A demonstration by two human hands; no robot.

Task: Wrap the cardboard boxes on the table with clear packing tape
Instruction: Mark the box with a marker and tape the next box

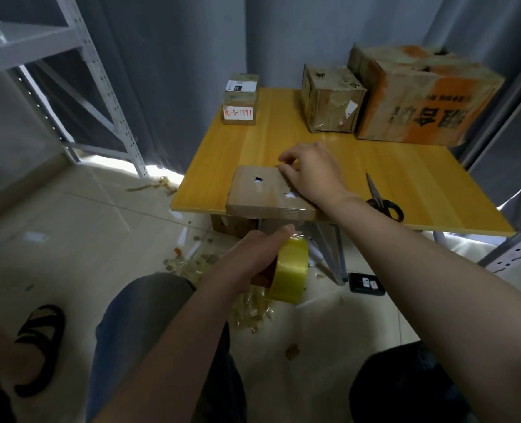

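Note:
A flat cardboard box (259, 190) lies at the front edge of the yellow wooden table (406, 184). My right hand (311, 170) rests on its far right corner, fingers curled over the edge and pressing it down. Below the table edge, my left hand (253, 254) grips a yellowish roll of packing tape (289, 270). A clear strip of tape runs from the roll up to the box's front side.
Black-handled scissors (381, 199) lie on the table right of my forearm. Two small stacked boxes (241, 100), a taped box (329, 99) and a large orange-printed box (418, 96) stand at the back. Tape scraps litter the floor (250, 309). A metal shelf (79, 71) stands left.

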